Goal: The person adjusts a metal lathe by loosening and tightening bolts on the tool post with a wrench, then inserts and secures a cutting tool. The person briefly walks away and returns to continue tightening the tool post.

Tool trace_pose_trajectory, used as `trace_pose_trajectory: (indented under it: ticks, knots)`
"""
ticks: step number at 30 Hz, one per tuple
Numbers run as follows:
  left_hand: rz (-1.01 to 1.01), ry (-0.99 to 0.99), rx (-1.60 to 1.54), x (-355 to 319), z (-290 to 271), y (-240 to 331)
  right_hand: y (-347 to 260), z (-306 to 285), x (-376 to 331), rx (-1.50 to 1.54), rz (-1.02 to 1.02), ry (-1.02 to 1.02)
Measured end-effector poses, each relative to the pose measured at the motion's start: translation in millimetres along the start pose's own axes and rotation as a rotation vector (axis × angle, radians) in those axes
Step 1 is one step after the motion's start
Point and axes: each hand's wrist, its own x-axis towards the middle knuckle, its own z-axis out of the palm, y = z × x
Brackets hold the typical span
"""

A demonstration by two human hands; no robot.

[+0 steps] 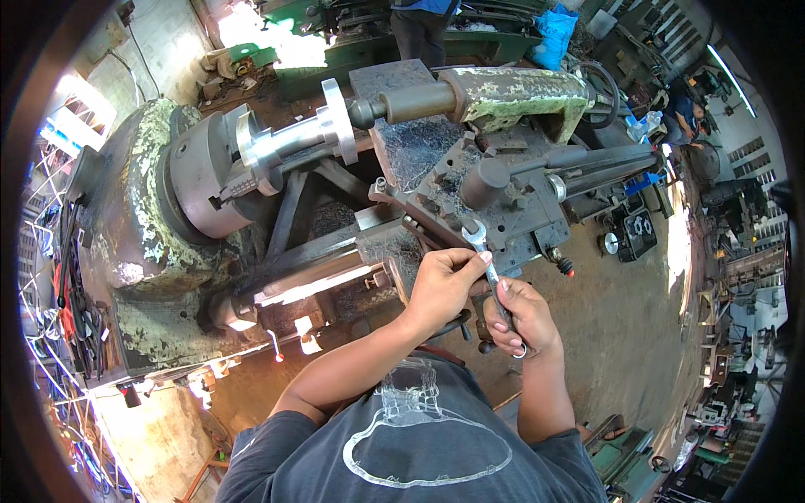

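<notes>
My right hand (527,315) is wrapped round the handle of a combination wrench (490,267), whose ring end shows below the fingers. The wrench's open jaw sits at a bolt (472,226) on the near edge of the lathe's tool post (520,214). My left hand (443,289) is closed, with thumb and fingers pinched against the upper shank of the same wrench; its other fingertips are partly hidden. Beyond the hands, a shiny flanged metal workpiece (298,138) is held between the lathe chuck (205,172) and the tailstock centre (365,113).
The green-painted headstock (138,226) stands at the left, the tailstock (520,94) at the far right. Metal shavings (415,151) cover the carriage. A black tray (635,235) lies on the floor at right. One person (423,29) stands behind the lathe; another (689,121) is farther right.
</notes>
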Motion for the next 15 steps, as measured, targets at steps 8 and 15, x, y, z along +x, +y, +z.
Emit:
trace_pose_trajectory:
  ticks: [8, 15]
  knots:
    - [0.036, 0.119, 0.111, -9, 2, -5, 16, 14, -13, -0.119, -0.045, 0.040]
    - [-0.055, 0.025, -0.220, -19, 12, -10, 28, 9, -20, 0.127, 0.089, -0.021]
